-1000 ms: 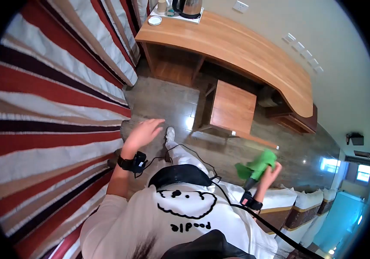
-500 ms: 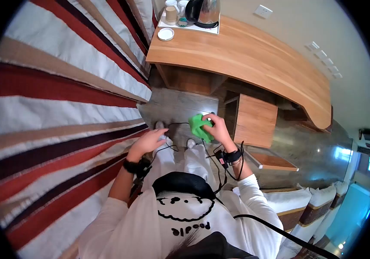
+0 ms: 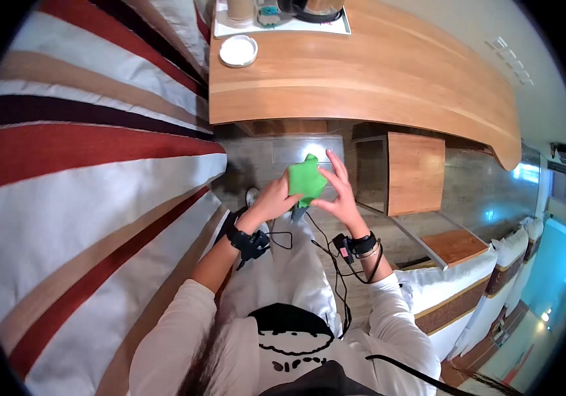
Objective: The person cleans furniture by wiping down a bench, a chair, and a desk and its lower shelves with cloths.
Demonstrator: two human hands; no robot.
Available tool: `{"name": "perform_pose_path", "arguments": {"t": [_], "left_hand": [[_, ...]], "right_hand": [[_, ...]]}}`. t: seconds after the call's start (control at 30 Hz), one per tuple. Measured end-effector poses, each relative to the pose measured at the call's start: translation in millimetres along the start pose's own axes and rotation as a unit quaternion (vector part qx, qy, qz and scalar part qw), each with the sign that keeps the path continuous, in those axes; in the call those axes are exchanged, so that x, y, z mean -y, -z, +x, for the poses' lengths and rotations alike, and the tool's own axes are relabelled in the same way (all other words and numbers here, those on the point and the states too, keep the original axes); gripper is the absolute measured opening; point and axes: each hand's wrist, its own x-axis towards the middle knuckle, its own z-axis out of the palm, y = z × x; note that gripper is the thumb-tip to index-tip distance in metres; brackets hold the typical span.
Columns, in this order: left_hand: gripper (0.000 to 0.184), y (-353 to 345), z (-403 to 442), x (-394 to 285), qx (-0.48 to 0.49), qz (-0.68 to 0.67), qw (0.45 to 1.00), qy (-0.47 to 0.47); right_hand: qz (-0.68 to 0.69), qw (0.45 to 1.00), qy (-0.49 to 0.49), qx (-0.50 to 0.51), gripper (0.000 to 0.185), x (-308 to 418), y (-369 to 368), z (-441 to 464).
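A green cloth [image 3: 307, 181] is bunched up in front of my body, above the floor. My left hand [image 3: 271, 200] grips its left side, with the thumb over the front and the other fingers mostly hidden behind it. At the cloth's right edge is my right hand [image 3: 342, 195], its fingers spread and fingertips close to or touching the fabric. Both wrists wear black straps with small devices and cables. A dark grey object [image 3: 298, 213] shows just below the cloth; what it is cannot be made out.
A wooden desk [image 3: 362, 72] spans the top, bearing a white tray [image 3: 283, 28] with a kettle and cups, and a white round dish [image 3: 238, 51]. A wooden chair [image 3: 416, 173] stands at its front. Striped curtains [image 3: 98, 155] hang at left; covered beds [image 3: 451, 300] are at right.
The cloth moved left with my right hand, then up towards the desk. My left hand came in and took hold of it, while my right hand's fingers opened. The desk now appears nearer.
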Motion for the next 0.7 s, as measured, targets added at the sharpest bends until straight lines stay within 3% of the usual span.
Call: {"name": "perform_pose_path", "arguments": {"t": [0.07, 0.1, 0.13, 0.17, 0.2, 0.23, 0.27, 0.3, 0.33, 0.4, 0.47, 0.53, 0.57, 0.6, 0.67, 0.7], "left_hand": [[0.053, -16.8, 16.8, -2.3, -0.003, 0.009, 0.998, -0.063], [0.053, -10.6, 35.9, -9.4, -0.018, -0.009, 0.984, -0.177], [0.059, -12.3, 43.1, 3.6, 0.036, 0.0, 0.989, -0.142], [0.063, -17.5, 46.2, 8.3, 0.01, -0.042, 0.985, -0.169], [0.068, -16.7, 63.6, 28.0, -0.014, -0.075, 0.977, -0.2], [0.068, -23.0, 70.4, 29.7, -0.014, -0.077, 0.976, -0.203], [0.072, -26.5, 82.0, 37.5, 0.001, -0.152, 0.952, -0.265], [0.076, -29.5, 100.4, 57.7, 0.018, -0.221, 0.917, -0.33], [0.073, -39.4, 104.7, 67.2, -0.004, -0.256, 0.907, -0.334], [0.071, -30.0, 138.9, 81.7, 0.001, -0.073, 0.891, -0.447], [0.055, -36.1, 146.7, 85.6, -0.044, -0.06, 0.871, -0.486], [0.039, -34.7, 160.9, 103.8, 0.013, -0.004, 0.874, -0.485], [0.027, -38.7, 166.2, 109.1, 0.002, 0.004, 0.869, -0.495], [0.027, -33.2, 175.2, 121.6, -0.004, 0.023, 0.857, -0.514], [0.025, -32.4, 180.5, 152.7, 0.051, 0.116, 0.833, -0.539], [0.02, -26.9, 178.3, 161.3, 0.029, 0.126, 0.823, -0.553]], "right_hand": [[0.0, 1.0, -0.014, -0.015, 0.105, -25.1, -1.9, -3.0], [0.036, 0.996, -0.004, -0.087, 0.096, -44.7, -5.3, -4.4], [0.075, 0.986, 0.002, -0.147, 0.088, -54.0, -6.4, -11.7], [0.037, 0.973, 0.018, -0.226, 0.075, -59.3, -8.8, -15.1], [-0.116, 0.954, 0.103, -0.258, 0.061, -79.3, 1.5, 5.0], [-0.148, 0.945, 0.115, -0.267, 0.057, -82.3, 9.5, 6.9], [-0.178, 0.935, 0.128, -0.28, 0.053, -93.4, 12.3, 11.2], [-0.17, 0.918, 0.128, -0.336, 0.05, -116.2, 15.4, 21.5], [-0.162, 0.901, 0.12, -0.383, 0.047, -120.4, 25.3, 23.7], [0.0, 0.804, 0.165, -0.571, 0.046, -139.3, 58.3, 50.8], [-0.117, 0.717, 0.321, -0.608, 0.043, -119.4, 77.8, 80.0], [-0.142, 0.638, 0.374, -0.658, 0.042, -115.2, 109.6, 101.5], [-0.247, 0.581, 0.391, -0.669, 0.042, -118.6, 134.9, 107.6], [-0.344, 0.51, 0.404, -0.677, 0.043, -124.1, 153.7, 118.0], [-0.285, 0.562, 0.438, -0.641, 0.041, -129.1, 165.1, 132.3], [-0.312, 0.562, 0.419, -0.641, 0.038, -122.4, 164.1, 136.8]]}}
